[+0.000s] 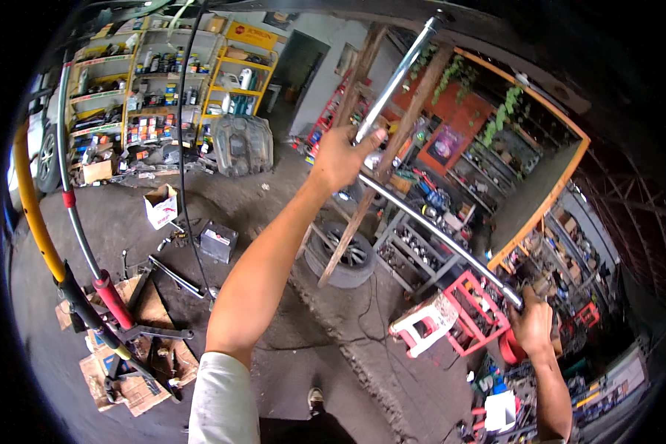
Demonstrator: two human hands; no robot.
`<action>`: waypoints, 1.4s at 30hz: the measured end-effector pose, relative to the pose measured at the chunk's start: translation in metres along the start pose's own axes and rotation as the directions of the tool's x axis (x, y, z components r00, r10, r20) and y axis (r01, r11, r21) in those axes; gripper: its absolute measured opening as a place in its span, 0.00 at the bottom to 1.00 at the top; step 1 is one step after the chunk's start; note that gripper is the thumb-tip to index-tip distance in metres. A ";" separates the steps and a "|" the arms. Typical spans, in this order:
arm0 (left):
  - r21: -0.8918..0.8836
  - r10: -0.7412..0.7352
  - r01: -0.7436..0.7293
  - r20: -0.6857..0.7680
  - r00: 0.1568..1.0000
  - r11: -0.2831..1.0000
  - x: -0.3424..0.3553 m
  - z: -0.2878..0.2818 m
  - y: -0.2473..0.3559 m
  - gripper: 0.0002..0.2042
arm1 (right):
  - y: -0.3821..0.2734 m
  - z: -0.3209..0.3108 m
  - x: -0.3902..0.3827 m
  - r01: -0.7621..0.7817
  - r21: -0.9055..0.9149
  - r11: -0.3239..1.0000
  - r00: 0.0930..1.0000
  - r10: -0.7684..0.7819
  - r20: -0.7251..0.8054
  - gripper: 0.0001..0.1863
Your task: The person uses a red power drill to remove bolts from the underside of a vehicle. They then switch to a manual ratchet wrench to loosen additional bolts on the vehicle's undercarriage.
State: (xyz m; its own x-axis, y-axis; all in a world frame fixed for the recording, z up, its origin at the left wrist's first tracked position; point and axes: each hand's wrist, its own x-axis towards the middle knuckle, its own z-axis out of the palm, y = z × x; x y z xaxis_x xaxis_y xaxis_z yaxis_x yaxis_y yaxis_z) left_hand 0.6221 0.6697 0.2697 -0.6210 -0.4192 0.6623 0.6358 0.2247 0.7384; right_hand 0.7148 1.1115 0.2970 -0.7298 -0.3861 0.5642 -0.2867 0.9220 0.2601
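Both my arms are raised to a chrome socket wrench. Its extension bar (398, 78) slants up to a dark part overhead (466, 26), where the top end meets it; I cannot make out the fastener. My left hand (342, 157) is closed around the extension's lower end, close to the joint with the handle. From there the long wrench handle (442, 233) runs down to the right. At its far end, my right hand (533, 325) is wrapped round the dark grip.
Wooden poles (359, 229) stand before a tire (340, 255). A white stool (424, 323) and a red frame (470, 314) are below the handle. At left are a yellow lift arm (33, 203), a red jack (111, 300), a battery (218, 242) and shelves (166, 74).
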 end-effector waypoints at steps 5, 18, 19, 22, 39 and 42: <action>0.047 0.041 -0.038 -0.068 0.997 0.998 0.006 0.005 -0.001 0.25 | 0.047 0.074 0.078 0.210 0.061 0.976 0.973 -0.203 -0.111 0.12; -0.327 -0.277 0.333 0.207 0.938 0.885 0.001 0.016 0.003 0.31 | 0.092 0.178 0.148 0.342 0.039 0.939 0.813 -0.275 -0.513 0.12; -0.345 -0.262 0.310 0.180 0.948 0.886 -0.001 0.018 0.002 0.30 | 0.093 0.183 0.161 0.365 0.055 0.930 0.802 -0.283 -0.527 0.12; -0.317 -0.293 0.284 0.022 0.956 0.905 -0.003 0.027 0.004 0.30 | 0.087 0.220 0.205 0.392 0.073 0.917 0.795 -0.298 -0.528 0.09; 0.413 0.035 0.255 -0.578 0.815 0.874 -0.011 0.060 0.003 0.39 | -0.147 0.396 0.501 0.795 0.396 0.460 0.484 -0.087 -0.871 0.11; 0.428 0.026 0.286 -0.591 0.806 0.857 -0.011 0.058 0.007 0.39 | -0.108 0.368 0.480 0.803 0.429 0.415 0.565 -0.295 -0.771 0.10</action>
State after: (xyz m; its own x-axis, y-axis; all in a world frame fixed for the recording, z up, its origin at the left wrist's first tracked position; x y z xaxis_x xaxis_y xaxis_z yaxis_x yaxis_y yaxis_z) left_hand 0.6068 0.7269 0.2750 -0.2132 -0.8523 0.4777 0.1713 0.4487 0.8771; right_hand 0.1671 0.8364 0.2517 0.1511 -0.5120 0.8456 -0.9708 0.0845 0.2247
